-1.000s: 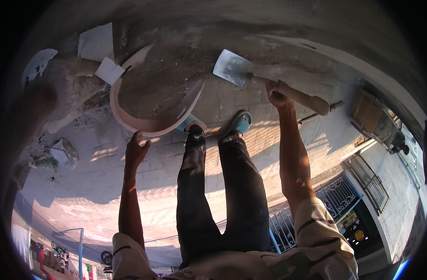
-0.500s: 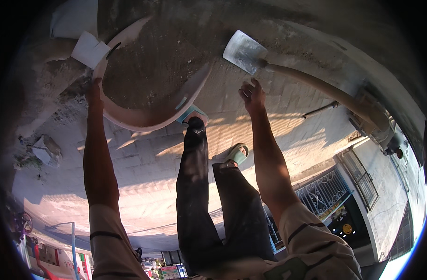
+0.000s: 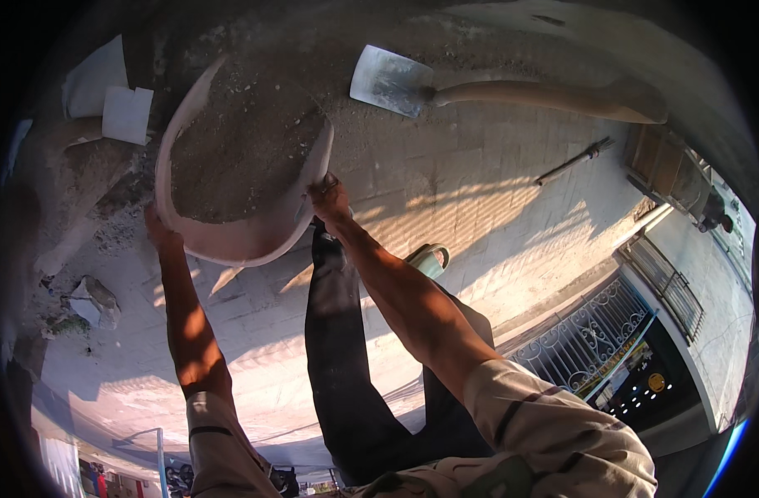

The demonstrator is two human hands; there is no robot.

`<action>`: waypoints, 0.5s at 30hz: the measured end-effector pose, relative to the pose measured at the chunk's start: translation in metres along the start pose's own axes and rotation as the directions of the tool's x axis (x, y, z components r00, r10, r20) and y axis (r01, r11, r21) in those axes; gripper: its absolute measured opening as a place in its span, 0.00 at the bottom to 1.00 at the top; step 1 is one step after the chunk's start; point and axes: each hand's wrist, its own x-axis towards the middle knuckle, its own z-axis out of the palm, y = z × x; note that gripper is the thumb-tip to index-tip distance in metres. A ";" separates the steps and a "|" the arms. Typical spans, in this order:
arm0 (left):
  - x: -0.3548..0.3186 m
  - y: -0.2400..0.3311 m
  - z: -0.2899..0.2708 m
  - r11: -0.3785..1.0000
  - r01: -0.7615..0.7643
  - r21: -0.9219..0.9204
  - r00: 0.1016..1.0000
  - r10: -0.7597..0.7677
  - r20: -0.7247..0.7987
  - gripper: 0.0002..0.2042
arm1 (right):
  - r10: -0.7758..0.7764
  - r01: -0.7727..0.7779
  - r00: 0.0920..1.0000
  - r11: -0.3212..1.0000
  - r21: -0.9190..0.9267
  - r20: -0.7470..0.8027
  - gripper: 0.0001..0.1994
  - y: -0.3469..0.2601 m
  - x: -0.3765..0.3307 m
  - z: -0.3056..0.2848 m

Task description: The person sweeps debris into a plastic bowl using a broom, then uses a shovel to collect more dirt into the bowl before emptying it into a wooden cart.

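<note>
A wide pale pinkish tub point(image 3: 255, 242) stands on the ground ahead of me, holding a dark grey, sandy mix point(image 3: 243, 158) with small pale bits in it. At the tub's left edge my left hand point(image 3: 162, 231) is closed on the rim, fingers partly hidden. My right hand point(image 3: 330, 202) grips the rim on the right, just above my leg. To the right of the tub lies a shovel-like tool with a flat metal blade point(image 3: 389, 80) and a long wooden handle point(image 3: 537, 95).
White sheet pieces point(image 3: 127, 114) lie left of the tub, and a broken stone block point(image 3: 94, 303) is nearer me. A thin stick-like tool point(image 3: 572, 163) rests on the paving point(image 3: 479, 199). A metal fence point(image 3: 591, 332) stands at right. My slipper point(image 3: 430, 260) shows beside my leg.
My right hand has moved left from open air near the blade onto the tub's rim. My left hand stays at the rim, now lower in view. The view has shifted.
</note>
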 end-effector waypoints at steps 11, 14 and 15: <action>-0.306 0.126 0.031 0.926 -0.031 -0.376 0.955 0.139 0.263 0.21 | -0.202 0.188 0.978 0.958 -0.215 -0.046 0.10 -0.124 -0.274 -0.246; -0.452 0.259 0.116 0.799 0.134 -0.586 0.926 0.110 0.361 0.20 | -0.250 0.217 0.959 0.950 -0.222 -0.131 0.14 -0.167 -0.369 -0.355; -0.479 0.290 0.114 0.887 -0.173 -0.428 0.887 0.329 0.323 0.20 | -0.263 0.234 0.956 0.951 -0.200 -0.131 0.15 -0.185 -0.395 -0.372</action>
